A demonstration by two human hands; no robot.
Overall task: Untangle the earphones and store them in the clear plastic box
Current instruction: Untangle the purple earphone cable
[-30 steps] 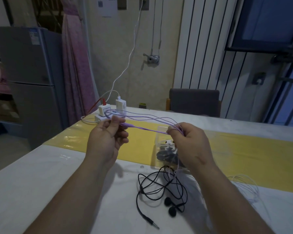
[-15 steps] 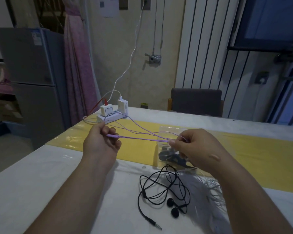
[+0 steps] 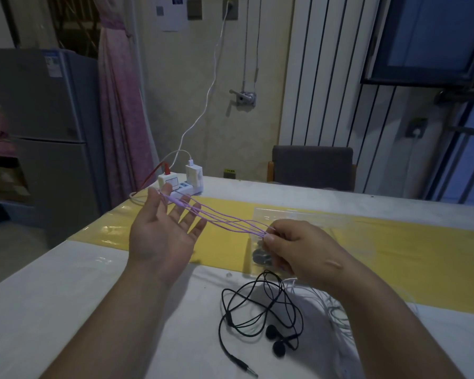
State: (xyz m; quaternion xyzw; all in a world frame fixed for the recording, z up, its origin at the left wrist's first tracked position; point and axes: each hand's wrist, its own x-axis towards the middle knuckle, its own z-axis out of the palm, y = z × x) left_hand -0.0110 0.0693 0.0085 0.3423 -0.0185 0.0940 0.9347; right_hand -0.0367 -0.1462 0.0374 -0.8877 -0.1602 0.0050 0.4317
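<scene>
1. The left hand (image 3: 164, 236) is raised above the table (image 3: 52, 283), palm up. Its fingers (image 3: 185, 212) are straight and spread wide, gripping nothing.
2. Several strands of the purple earphones (image 3: 225, 220) lie across those spread fingers near the tips, so the hand carries the cord rather than clasping it.
3. From there the strands run in the air, slightly sagging, to the right hand (image 3: 304, 250).
4. The right hand's thumb and fingertips (image 3: 270, 239) pinch the strands together into one bundle. The other fingers are curled in under the hand.
5. The purple earphones are off the table, strung between the two hands and not in the box.
6. The clear plastic box (image 3: 285, 212) stands on the yellow runner (image 3: 394, 250), just behind and under the right hand. Something dark shows through its near wall.
7. Black earphones (image 3: 257, 318) lie in a loose tangle on the white table in front of the box, buds and plug towards the person.
8. A thin white cord (image 3: 337, 310) lies heaped just beside them, partly hidden by the right forearm.
9. A power strip (image 3: 186, 184) with chargers sits at the table's far left corner.
</scene>
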